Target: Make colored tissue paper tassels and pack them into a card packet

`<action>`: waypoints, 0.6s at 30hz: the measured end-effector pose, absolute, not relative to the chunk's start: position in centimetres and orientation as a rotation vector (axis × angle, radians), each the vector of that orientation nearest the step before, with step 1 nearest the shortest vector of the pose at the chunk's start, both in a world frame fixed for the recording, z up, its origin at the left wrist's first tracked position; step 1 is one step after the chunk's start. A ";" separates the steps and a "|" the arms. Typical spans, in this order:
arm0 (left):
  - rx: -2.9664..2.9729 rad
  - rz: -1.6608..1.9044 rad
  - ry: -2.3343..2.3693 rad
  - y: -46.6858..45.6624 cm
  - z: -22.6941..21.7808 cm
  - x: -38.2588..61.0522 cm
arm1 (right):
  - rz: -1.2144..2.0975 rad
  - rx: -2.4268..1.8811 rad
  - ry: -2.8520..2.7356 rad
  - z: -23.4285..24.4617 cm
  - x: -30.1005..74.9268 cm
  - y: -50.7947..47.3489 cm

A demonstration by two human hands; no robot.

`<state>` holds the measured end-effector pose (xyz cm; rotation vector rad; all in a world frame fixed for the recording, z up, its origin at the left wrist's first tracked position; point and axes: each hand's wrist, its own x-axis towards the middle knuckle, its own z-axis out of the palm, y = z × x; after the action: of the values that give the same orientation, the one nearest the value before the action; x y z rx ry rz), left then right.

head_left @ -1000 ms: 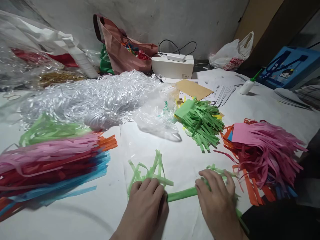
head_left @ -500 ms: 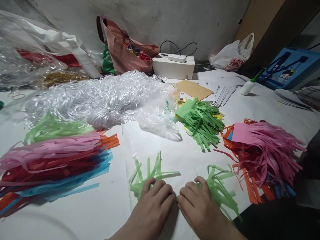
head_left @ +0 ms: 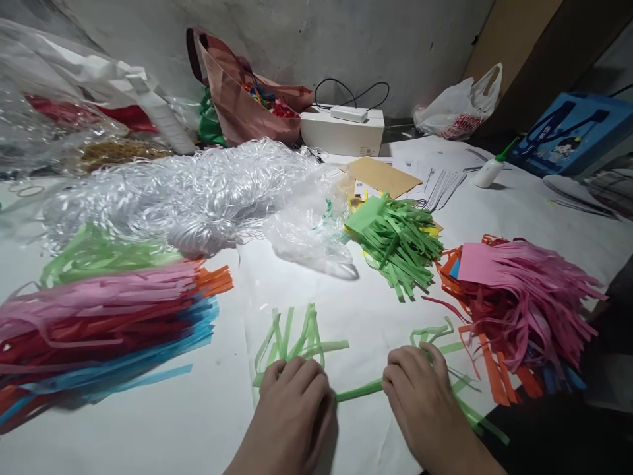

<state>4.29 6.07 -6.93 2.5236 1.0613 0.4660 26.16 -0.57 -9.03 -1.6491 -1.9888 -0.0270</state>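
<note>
A light green tissue paper tassel [head_left: 360,390] lies across the white table, its middle drawn into a thin twisted strand. My left hand [head_left: 297,399] is closed over the strand's left end, and fringe strips spread out beyond its fingers. At the other end, my right hand [head_left: 414,389] has its fingers curled down on the strand, with more loose strips fanning out to the right. Both palms face the table and the fingertips are mostly hidden. A bare stretch of twisted paper shows between the two hands.
Pink, red, blue and orange fringed paper [head_left: 99,323] lies left. Green fringed paper [head_left: 395,237] and a pink fringed stack [head_left: 524,284] lie right. Behind are white shiny cord [head_left: 188,191], a plastic bag [head_left: 311,231], a glue bottle [head_left: 489,173] and a white box [head_left: 343,132].
My hands have moved apart, the right one to the right and the left slightly left. The twisted green strand between them is now exposed.
</note>
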 end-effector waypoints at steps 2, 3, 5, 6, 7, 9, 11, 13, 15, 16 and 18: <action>2.544 0.336 1.130 6.3 -6.5 4.8 | 0.005 -1.703 -1.961 -8.6 25.9 -0.2; 2.553 0.305 1.140 6.5 -6.4 4.9 | 0.023 -1.719 -1.945 -8.3 25.9 0.0; 2.590 0.377 1.122 6.6 -6.5 5.0 | 0.047 -1.725 -1.908 -7.9 25.9 0.2; 2.626 0.456 1.088 6.5 -6.6 4.9 | 0.049 -1.711 -1.899 -7.8 26.0 0.3; 2.672 0.534 1.036 6.4 -6.8 4.9 | 0.043 -1.681 -1.908 -7.7 26.0 0.3; 2.771 0.633 0.922 6.0 -7.2 4.9 | 0.009 -1.580 -1.981 -7.7 25.8 0.2; 2.851 0.629 0.866 5.7 -7.5 5.1 | -0.023 -1.458 -2.104 -7.9 25.3 0.2; 2.914 0.639 0.879 5.7 -7.7 5.5 | -0.046 -1.395 -2.207 -8.2 24.7 0.3; 2.937 0.631 0.898 5.9 -7.7 5.9 | -0.083 -1.403 -2.257 -8.4 24.3 0.6; 2.906 0.595 0.916 6.0 -7.5 5.9 | -0.113 -1.412 -2.266 -8.4 24.1 0.8; 2.737 0.488 0.950 6.3 -7.0 5.8 | -0.173 -1.400 -2.277 -8.2 24.2 1.0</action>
<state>5.83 6.30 -6.95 2.7374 0.9504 0.4884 24.18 1.00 -8.22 -1.4003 -2.2772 -0.1727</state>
